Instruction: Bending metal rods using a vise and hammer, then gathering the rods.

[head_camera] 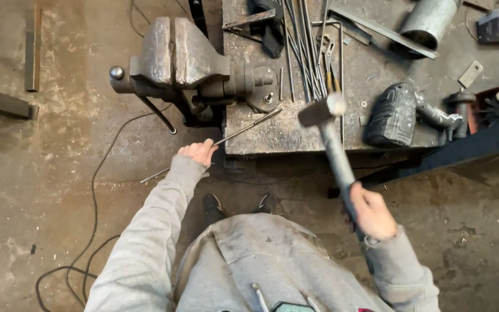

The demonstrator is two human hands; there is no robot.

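Standing right behind this one. Left hand (pixel 198 152) has a closed grip on a thin steel rod (pixel 248 127), its far end lying on the bench (pixel 295 136) edge just beside the big vise (pixel 186 63). Right hand (pixel 371 212) is wrapped tight round the handle of a hammer (pixel 326 112), head raised over the bench and blurred. My worry: the rod isn't clamped in anything, so a glancing hit could kick it round or sting those fingers. The loose rods (pixel 307 52) and grinder (pixel 397 112) close by could also get clipped.
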